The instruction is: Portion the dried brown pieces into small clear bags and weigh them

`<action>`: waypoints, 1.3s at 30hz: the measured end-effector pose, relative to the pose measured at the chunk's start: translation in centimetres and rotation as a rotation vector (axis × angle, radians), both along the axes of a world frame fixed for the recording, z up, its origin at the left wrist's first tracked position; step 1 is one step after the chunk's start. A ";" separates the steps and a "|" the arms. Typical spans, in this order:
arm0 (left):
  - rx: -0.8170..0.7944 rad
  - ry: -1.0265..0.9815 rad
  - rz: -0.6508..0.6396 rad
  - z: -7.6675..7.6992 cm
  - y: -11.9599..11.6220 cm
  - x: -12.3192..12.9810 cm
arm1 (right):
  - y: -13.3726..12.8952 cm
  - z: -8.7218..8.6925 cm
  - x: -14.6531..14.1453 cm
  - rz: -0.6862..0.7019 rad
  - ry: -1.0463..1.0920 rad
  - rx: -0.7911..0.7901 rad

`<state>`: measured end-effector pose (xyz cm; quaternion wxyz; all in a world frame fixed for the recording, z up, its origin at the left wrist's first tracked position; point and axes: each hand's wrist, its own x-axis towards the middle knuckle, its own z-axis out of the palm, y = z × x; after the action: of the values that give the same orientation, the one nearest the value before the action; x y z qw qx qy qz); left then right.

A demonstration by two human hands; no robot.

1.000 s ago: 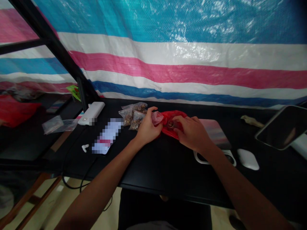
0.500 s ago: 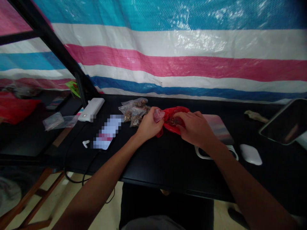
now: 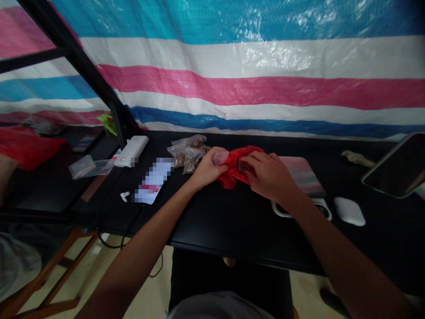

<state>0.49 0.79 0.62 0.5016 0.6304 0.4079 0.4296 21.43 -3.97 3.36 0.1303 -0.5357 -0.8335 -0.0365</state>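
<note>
Two bare hands work over one crumpled red plastic bag, which lies on the black tabletop with its thin, glossy film bunched into soft folds. Your left hand is curled narrow, its fingers pinching a clear plastic piece against the bag's edge. Your right hand presses down over the bag, its fingertips bent and gripping the film around a small dark object, too covered to identify. Just beyond your left hand sit several clear zip bags packed with lumpy brown pieces. Farther left lie a smooth white power bank, a pixelated flat card, a tiny white earbud and a black cable. To your right are a pastel-covered notebook, a rounded white oval case and a glassy dark tablet. Behind everything hangs a striped woven plastic tarp.
</note>
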 end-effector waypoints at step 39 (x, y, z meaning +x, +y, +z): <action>-0.097 -0.082 0.000 -0.7 -0.1 0.0 | 0.0 -0.5 -0.5 0.083 0.109 -0.091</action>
<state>0.46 0.73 -0.11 0.5479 0.5872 0.4074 0.4348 20.91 -3.97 2.83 0.1523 -0.5071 -0.8475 0.0359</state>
